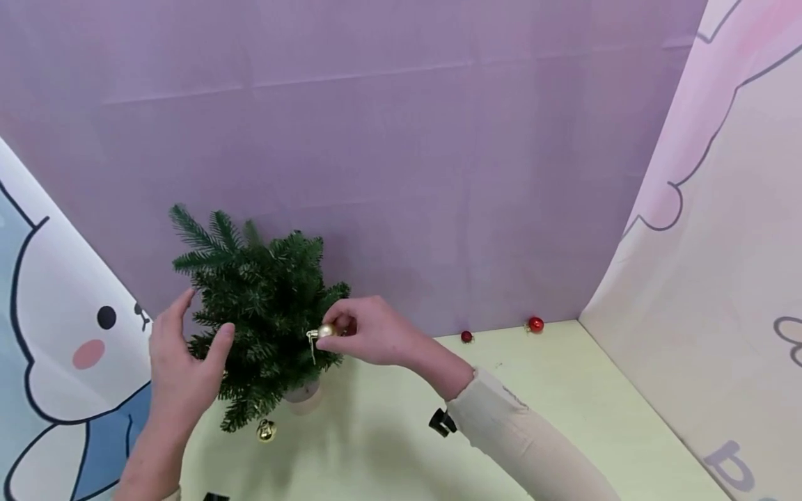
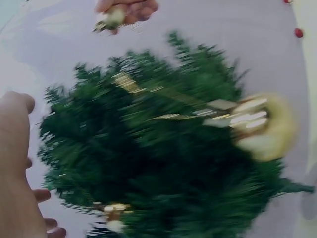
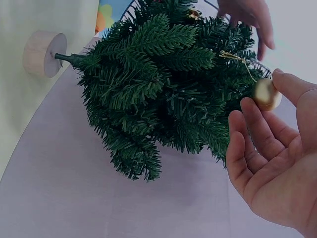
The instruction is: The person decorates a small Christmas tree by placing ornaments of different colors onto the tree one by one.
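Note:
A small green artificial Christmas tree (image 1: 269, 306) stands on a round wooden base (image 3: 44, 54). My right hand (image 1: 382, 332) pinches a matte gold bauble (image 3: 267, 94) between thumb and fingers, close to the tree's right side. A gold string (image 3: 235, 57) loops from the bauble's cap. On the tree's left, my left hand (image 1: 182, 369) is held with thumb and fingers spread; whether it touches the branches I cannot tell. One shiny gold bauble (image 1: 266, 430) hangs low at the tree's front, blurred in the left wrist view. Another gold ornament (image 2: 116, 215) shows among the branches there.
Two red baubles, a smaller one (image 1: 466, 337) and a larger one (image 1: 535, 325), lie on the pale table (image 1: 539, 403) by the back wall. A purple cloth backdrop (image 1: 407, 174) rises behind, with printed cartoon panels on the left (image 1: 63, 278) and right (image 1: 720, 292).

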`<action>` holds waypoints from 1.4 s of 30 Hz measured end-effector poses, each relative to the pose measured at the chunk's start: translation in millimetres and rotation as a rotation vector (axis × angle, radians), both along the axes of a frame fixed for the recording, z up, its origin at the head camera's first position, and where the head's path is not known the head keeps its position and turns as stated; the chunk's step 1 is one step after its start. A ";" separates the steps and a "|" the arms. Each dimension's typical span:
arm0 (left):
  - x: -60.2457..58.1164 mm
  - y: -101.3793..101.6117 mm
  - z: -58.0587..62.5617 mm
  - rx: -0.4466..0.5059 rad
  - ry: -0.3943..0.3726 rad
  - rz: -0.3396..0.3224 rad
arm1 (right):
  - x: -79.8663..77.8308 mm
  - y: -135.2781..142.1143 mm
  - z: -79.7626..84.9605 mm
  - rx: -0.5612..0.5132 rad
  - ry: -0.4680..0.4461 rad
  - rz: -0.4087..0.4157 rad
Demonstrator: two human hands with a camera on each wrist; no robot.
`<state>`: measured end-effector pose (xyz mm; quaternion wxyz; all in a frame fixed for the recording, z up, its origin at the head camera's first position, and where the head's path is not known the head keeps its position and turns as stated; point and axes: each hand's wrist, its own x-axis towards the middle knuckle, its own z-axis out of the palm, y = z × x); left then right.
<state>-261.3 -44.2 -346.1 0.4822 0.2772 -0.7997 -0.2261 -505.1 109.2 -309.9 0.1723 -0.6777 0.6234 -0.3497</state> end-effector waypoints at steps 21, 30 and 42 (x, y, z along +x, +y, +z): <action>-3.2 -31.8 15.4 0.205 -0.169 -0.236 | 10.1 -24.1 10.9 -0.061 0.053 0.023; -4.9 -29.6 20.9 0.224 -0.192 -0.233 | 15.9 -24.4 20.8 -0.062 0.027 0.027; -8.2 -0.4 24.4 -0.159 -0.014 -0.015 | 25.9 -26.9 29.7 -0.080 -0.023 0.048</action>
